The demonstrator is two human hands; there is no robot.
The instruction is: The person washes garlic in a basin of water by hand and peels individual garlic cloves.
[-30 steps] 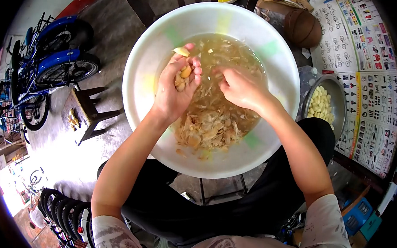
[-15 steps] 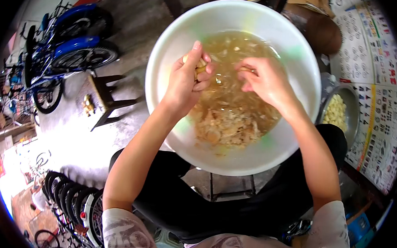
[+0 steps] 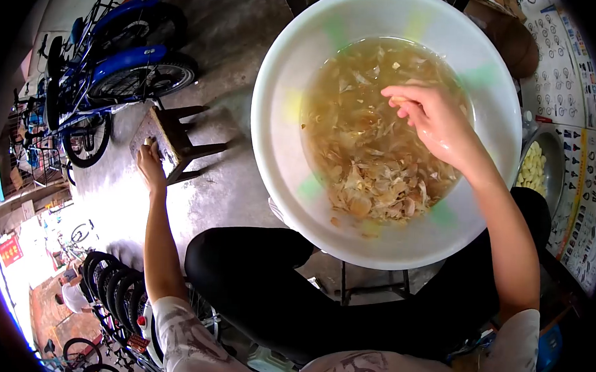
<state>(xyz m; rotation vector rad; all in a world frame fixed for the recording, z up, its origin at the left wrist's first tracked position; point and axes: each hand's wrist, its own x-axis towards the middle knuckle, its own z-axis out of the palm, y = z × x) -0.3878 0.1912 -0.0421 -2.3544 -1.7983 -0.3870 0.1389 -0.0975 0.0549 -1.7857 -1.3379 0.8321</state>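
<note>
Left grip [image 3: 152, 169] now over stool [image 3: 172, 141] (half-curled)

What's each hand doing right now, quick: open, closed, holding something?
Left hand: at the stool, touching a small tan piece; grip can't be told.
Right hand: closed, pinching a small yellowish piece over the basin.

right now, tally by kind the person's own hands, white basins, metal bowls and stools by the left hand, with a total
Hands: 2 (left hand, right hand)
White basin: 1
Metal bowl: 1
Wooden stool: 1
Total: 5
</note>
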